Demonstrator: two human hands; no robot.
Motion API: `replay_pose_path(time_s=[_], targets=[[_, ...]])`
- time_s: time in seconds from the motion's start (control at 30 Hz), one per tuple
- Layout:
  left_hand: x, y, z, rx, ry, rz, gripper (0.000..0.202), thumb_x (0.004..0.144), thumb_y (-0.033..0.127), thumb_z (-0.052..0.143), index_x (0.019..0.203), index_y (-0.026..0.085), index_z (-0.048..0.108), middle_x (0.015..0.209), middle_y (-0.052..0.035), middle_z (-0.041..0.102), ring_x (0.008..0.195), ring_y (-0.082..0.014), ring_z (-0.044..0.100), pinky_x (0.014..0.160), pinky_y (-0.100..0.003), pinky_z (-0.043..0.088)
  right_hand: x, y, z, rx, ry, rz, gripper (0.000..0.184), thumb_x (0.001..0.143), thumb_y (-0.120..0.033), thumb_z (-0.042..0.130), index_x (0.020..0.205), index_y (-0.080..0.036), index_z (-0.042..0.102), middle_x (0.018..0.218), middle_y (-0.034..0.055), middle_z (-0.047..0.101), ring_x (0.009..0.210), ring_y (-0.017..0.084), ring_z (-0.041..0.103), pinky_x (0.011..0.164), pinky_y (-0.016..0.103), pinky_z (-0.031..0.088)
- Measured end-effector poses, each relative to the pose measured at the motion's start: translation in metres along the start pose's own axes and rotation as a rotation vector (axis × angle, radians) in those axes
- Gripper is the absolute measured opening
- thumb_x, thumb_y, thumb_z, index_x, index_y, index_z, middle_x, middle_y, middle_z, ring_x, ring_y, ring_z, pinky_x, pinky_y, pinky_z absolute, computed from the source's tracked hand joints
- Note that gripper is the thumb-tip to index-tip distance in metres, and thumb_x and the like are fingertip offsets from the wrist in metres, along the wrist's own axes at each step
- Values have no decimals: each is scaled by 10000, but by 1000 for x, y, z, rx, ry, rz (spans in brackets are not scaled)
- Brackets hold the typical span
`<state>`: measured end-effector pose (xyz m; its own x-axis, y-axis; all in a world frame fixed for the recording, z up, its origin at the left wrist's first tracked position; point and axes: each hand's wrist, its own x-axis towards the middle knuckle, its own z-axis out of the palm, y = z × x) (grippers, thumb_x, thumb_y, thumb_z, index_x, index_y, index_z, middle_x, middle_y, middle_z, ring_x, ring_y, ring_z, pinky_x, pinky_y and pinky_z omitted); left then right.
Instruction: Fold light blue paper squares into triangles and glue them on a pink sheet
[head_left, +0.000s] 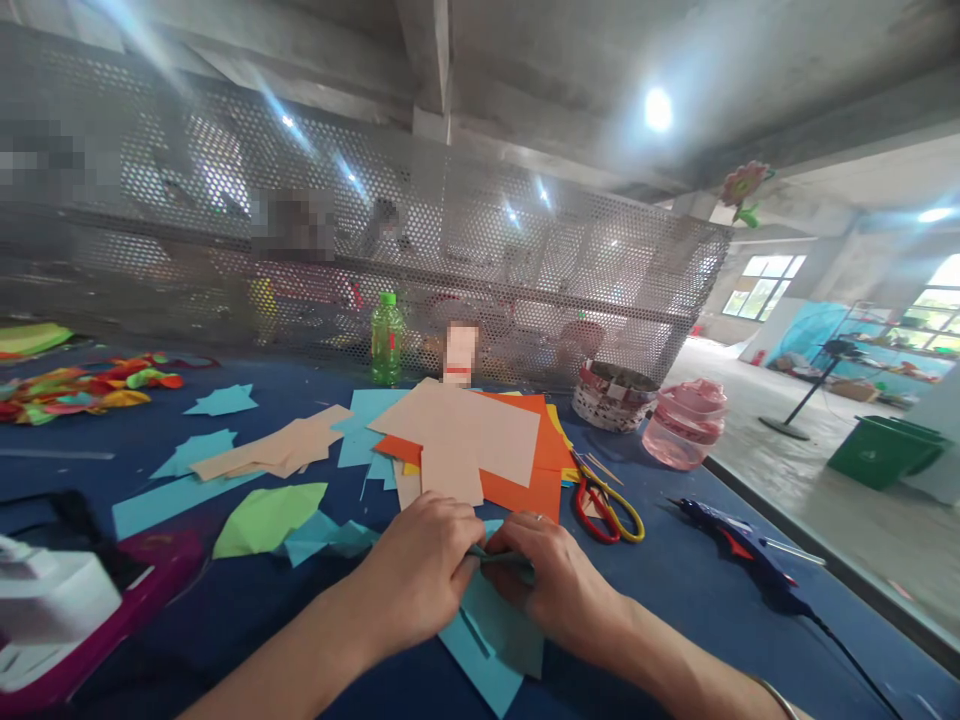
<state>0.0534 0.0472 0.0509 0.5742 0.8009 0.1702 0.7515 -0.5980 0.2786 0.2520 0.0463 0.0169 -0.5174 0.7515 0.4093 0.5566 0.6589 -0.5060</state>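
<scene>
And the perforated screen (510,250) is standing right along the back, with the blue counter (679,605) stretching out before it. Off to the right, the green bin (885,450) is sitting on the floor. Here on the counter, the paper pile (465,430) is sprawling across the middle, pale sheets lying over orange, yellow and blue. At the near left, the magenta power strip (154,585) is carrying a white charger (52,600).

Now the hands: the left hand (431,550) and the right hand (559,570) are meeting just in front of that pile, above the blue sheets (487,660). Behind the scissors' spot, the basket (607,405) is standing just beside the pink jar (686,430), while the green bottle (387,345) is standing upright near the screen. The glue gun (739,545) is lying to the right; the scissors (611,512) are resting beside the pile.

And smallest of all, the blue piece (511,557): it's sitting between the hands, both grips clamping it with fingers and thumbs. Whether it's joining the sheets below, I'm not able to tell.
</scene>
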Motion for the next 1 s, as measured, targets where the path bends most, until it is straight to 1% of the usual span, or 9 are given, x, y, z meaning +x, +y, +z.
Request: replay_pose_path(time_s=[0.27, 0.47, 0.6, 0.73, 0.87, 0.93, 1.0], targets=[[-2, 0, 0, 5, 15, 4, 158, 814, 53, 589, 784, 199, 643, 857, -47, 717, 917, -265, 677, 861, -395, 499, 0, 0, -1, -14, 0, -14, 198, 786, 0, 675, 858, -183, 691, 789, 20, 700, 740, 169, 659, 666, 250, 449], [-1, 0, 0, -2, 22, 14, 164, 802, 45, 582, 772, 197, 637, 846, -43, 718, 911, -262, 679, 862, -397, 497, -1, 0, -1, -9, 0, 2, 199, 792, -7, 678, 867, -190, 695, 783, 15, 694, 725, 162, 653, 656, 244, 448], [-2, 0, 1, 0, 39, 34, 161, 801, 46, 581, 763, 196, 626, 828, -40, 714, 887, -255, 672, 835, -384, 492, 0, -1, -1, 6, 12, -21, 190, 794, -2, 674, 852, -183, 682, 781, 17, 693, 730, 161, 655, 660, 242, 447], [-3, 1, 2, 8, 74, 54, 148, 795, 60, 593, 747, 199, 608, 800, -34, 696, 849, -249, 654, 813, -384, 477, -1, -2, -1, 17, 29, -52, 164, 816, -16, 664, 836, -179, 663, 766, 19, 677, 705, 154, 640, 634, 236, 440], [-4, 3, 2, 16, 94, 85, 145, 782, 61, 598, 747, 201, 604, 772, -26, 677, 816, -241, 638, 809, -384, 467, -4, -4, -2, 2, 49, -90, 133, 876, -50, 630, 866, -179, 660, 792, 36, 684, 727, 163, 650, 645, 245, 459], [-4, 4, 3, 21, 104, 90, 148, 792, 60, 586, 750, 202, 600, 769, -28, 670, 812, -242, 635, 809, -387, 466, -4, -5, -2, -15, 48, -107, 129, 895, -57, 619, 889, -177, 665, 793, 41, 684, 737, 169, 655, 653, 253, 465], [-4, 4, 5, 30, 117, 81, 152, 818, 65, 567, 753, 199, 596, 780, -38, 667, 826, -249, 638, 818, -398, 466, -3, -4, -2, -14, 49, -94, 133, 886, -49, 628, 894, -176, 669, 794, 41, 685, 736, 170, 660, 650, 253, 467]])
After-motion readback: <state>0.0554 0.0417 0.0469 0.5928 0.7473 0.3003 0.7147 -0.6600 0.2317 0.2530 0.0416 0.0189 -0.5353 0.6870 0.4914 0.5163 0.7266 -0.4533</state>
